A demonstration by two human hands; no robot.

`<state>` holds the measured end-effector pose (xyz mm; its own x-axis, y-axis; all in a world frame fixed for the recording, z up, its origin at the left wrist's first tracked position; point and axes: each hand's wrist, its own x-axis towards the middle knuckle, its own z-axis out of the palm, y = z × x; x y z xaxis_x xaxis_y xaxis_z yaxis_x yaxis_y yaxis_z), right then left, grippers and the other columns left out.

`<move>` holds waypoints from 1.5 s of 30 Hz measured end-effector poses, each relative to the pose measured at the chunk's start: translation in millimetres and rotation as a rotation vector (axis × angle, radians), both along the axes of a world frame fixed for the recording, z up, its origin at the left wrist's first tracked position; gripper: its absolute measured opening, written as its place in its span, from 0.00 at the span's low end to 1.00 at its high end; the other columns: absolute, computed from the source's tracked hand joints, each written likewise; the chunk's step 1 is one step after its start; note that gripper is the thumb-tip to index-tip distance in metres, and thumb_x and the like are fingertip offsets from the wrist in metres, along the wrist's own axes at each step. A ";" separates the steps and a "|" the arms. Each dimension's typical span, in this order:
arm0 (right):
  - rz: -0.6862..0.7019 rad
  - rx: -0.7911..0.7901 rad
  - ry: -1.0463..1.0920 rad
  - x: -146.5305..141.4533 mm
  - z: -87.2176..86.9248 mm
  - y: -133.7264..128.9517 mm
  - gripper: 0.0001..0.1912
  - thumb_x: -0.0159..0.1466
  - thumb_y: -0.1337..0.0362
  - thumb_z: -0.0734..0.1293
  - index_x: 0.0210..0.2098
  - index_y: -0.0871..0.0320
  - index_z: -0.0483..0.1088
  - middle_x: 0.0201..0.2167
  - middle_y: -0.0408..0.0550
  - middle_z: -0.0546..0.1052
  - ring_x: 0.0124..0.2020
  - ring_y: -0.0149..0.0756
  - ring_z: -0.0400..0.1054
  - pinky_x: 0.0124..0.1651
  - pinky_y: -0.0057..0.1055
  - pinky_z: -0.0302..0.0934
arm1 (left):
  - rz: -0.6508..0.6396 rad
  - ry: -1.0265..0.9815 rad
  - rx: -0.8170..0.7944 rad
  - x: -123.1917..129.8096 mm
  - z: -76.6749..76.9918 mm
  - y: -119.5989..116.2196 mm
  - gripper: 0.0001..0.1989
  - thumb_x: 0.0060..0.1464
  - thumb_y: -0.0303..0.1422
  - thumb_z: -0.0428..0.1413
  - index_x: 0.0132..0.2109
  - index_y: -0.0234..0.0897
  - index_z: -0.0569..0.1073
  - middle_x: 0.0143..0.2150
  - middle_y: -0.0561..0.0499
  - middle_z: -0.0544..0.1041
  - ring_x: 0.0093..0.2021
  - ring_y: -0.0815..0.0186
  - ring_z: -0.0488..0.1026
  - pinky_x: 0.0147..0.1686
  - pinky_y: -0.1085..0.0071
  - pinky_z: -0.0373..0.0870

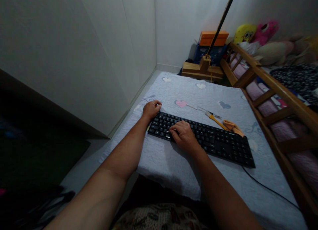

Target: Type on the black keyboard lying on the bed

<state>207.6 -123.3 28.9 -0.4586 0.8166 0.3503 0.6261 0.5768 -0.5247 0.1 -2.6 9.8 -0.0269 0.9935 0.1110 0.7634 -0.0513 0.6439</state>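
A black keyboard (223,149) lies face up and slightly slanted on a cloth-covered table. My left hand (151,109) is at its far left corner, fingers curled and closed against the edge. Over the left-middle keys rests my right hand (183,134), its fingers bent and pressed together; whatever they may hold is hidden. Behind the keyboard lie a brush with an orange handle (216,121), thin metal tweezers (215,115), a cotton swab (191,106) and a crumpled orange-brown cloth (233,127). Part of a small yellowish thing (148,127) shows beside the keyboard's left end.
The light tablecloth (169,163) has a heart pattern. A black cable (270,190) runs off to the right. Alongside stands a wooden bed rail (280,91), with plush toys (245,34) beyond it. A pale cabinet (99,58) borders the left. Behind the table are a wooden stand (193,68) and an orange box (213,38).
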 end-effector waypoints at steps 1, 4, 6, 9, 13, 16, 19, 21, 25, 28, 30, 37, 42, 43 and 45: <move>-0.002 0.003 0.001 -0.1 0.1 0.0 0.09 0.67 0.69 0.65 0.33 0.56 0.76 0.33 0.48 0.79 0.40 0.41 0.68 0.50 0.40 0.57 | 0.001 0.000 -0.001 -0.1 -0.1 0.1 0.15 0.57 0.34 0.53 0.45 0.37 0.81 0.33 0.50 0.79 0.33 0.65 0.72 0.35 0.71 0.64; -0.009 0.011 0.001 0.0 0.0 0.3 0.09 0.67 0.69 0.65 0.33 0.56 0.76 0.33 0.48 0.79 0.41 0.41 0.68 0.50 0.40 0.56 | 0.000 0.001 0.001 -0.7 -1.1 0.6 0.15 0.57 0.35 0.53 0.45 0.37 0.81 0.32 0.51 0.79 0.33 0.65 0.72 0.36 0.71 0.64; -0.018 0.010 -0.005 0.2 -0.3 0.7 0.09 0.68 0.68 0.65 0.34 0.56 0.76 0.34 0.49 0.79 0.41 0.41 0.68 0.50 0.40 0.57 | -0.003 0.000 0.004 -1.1 -2.3 0.9 0.15 0.58 0.36 0.53 0.45 0.37 0.81 0.32 0.51 0.79 0.33 0.65 0.72 0.36 0.71 0.64; -0.029 0.000 -0.016 0.5 -1.0 1.6 0.09 0.68 0.68 0.64 0.35 0.56 0.77 0.34 0.49 0.79 0.42 0.42 0.67 0.51 0.41 0.57 | -0.001 -0.004 0.011 -1.3 -3.8 1.2 0.15 0.58 0.36 0.52 0.45 0.38 0.81 0.32 0.51 0.79 0.33 0.65 0.71 0.35 0.71 0.64; -0.051 -0.004 -0.023 1.0 -2.3 2.6 0.10 0.69 0.67 0.63 0.35 0.55 0.77 0.35 0.49 0.79 0.43 0.42 0.67 0.51 0.41 0.57 | 0.000 -0.009 0.012 -0.9 -3.6 0.6 0.15 0.57 0.36 0.53 0.45 0.38 0.81 0.32 0.50 0.79 0.33 0.64 0.72 0.35 0.71 0.64; -0.068 -0.005 -0.024 1.3 -2.8 2.9 0.10 0.69 0.67 0.63 0.35 0.55 0.77 0.35 0.49 0.79 0.42 0.42 0.67 0.50 0.41 0.56 | 0.002 -0.009 0.009 -0.6 -2.6 0.1 0.15 0.57 0.36 0.53 0.45 0.38 0.81 0.32 0.50 0.79 0.34 0.64 0.72 0.36 0.71 0.65; -0.072 -0.006 -0.024 1.1 -2.7 2.8 0.10 0.69 0.67 0.63 0.35 0.55 0.77 0.35 0.49 0.79 0.42 0.42 0.67 0.50 0.41 0.56 | 0.002 -0.006 0.008 -0.7 -2.6 0.5 0.15 0.57 0.36 0.53 0.45 0.38 0.81 0.32 0.50 0.79 0.34 0.64 0.72 0.37 0.71 0.65; -0.074 -0.007 -0.024 1.1 -2.3 2.6 0.10 0.69 0.67 0.63 0.35 0.55 0.76 0.35 0.49 0.79 0.42 0.42 0.67 0.51 0.41 0.56 | -0.001 -0.006 0.006 -1.0 -3.0 1.1 0.15 0.57 0.35 0.53 0.45 0.37 0.81 0.33 0.50 0.79 0.34 0.64 0.72 0.37 0.70 0.65; -0.081 -0.001 -0.024 2.5 -1.3 2.6 0.10 0.68 0.67 0.63 0.35 0.55 0.76 0.35 0.49 0.79 0.42 0.42 0.67 0.51 0.41 0.56 | -0.006 -0.005 0.003 -1.3 -3.8 1.7 0.15 0.57 0.35 0.53 0.46 0.37 0.81 0.33 0.50 0.79 0.33 0.64 0.72 0.36 0.70 0.65; -0.086 0.002 -0.028 4.6 -0.9 3.0 0.09 0.68 0.68 0.63 0.34 0.56 0.76 0.34 0.49 0.79 0.42 0.43 0.67 0.50 0.41 0.56 | -0.006 -0.003 0.006 -1.4 -4.0 1.4 0.15 0.57 0.35 0.52 0.45 0.37 0.81 0.32 0.50 0.79 0.33 0.64 0.72 0.35 0.70 0.64; -0.090 0.002 -0.029 5.5 -0.8 3.1 0.09 0.68 0.68 0.63 0.34 0.56 0.75 0.34 0.49 0.79 0.42 0.42 0.67 0.50 0.41 0.56 | -0.001 0.001 0.005 -1.4 -3.9 1.1 0.15 0.57 0.35 0.52 0.45 0.37 0.81 0.33 0.50 0.80 0.33 0.64 0.72 0.35 0.70 0.64; -0.094 0.003 -0.021 5.7 0.1 2.4 0.09 0.66 0.69 0.63 0.33 0.56 0.75 0.33 0.49 0.78 0.41 0.42 0.68 0.49 0.40 0.56 | -0.003 0.006 -0.006 -0.9 -1.4 0.1 0.15 0.57 0.35 0.53 0.45 0.38 0.81 0.33 0.50 0.80 0.33 0.64 0.72 0.35 0.70 0.64; -0.094 0.007 -0.013 5.9 -0.3 2.2 0.09 0.66 0.69 0.63 0.33 0.55 0.74 0.33 0.48 0.78 0.41 0.42 0.67 0.49 0.40 0.56 | -0.005 0.008 -0.006 -0.9 -1.3 0.3 0.15 0.57 0.35 0.53 0.46 0.38 0.81 0.33 0.50 0.80 0.34 0.64 0.73 0.36 0.70 0.65; -0.093 0.007 -0.014 5.9 -0.5 2.3 0.09 0.66 0.69 0.63 0.33 0.55 0.74 0.33 0.48 0.78 0.41 0.42 0.67 0.49 0.40 0.56 | -0.001 0.009 -0.004 -1.0 -1.6 0.5 0.15 0.57 0.35 0.53 0.46 0.38 0.81 0.33 0.50 0.80 0.34 0.64 0.73 0.36 0.70 0.65; -0.096 0.008 -0.020 5.9 -1.1 2.7 0.09 0.66 0.69 0.63 0.33 0.55 0.74 0.33 0.48 0.78 0.41 0.42 0.67 0.49 0.40 0.56 | 0.002 0.007 -0.001 -1.1 -2.1 0.8 0.15 0.57 0.35 0.53 0.46 0.38 0.81 0.33 0.50 0.80 0.34 0.64 0.73 0.37 0.70 0.65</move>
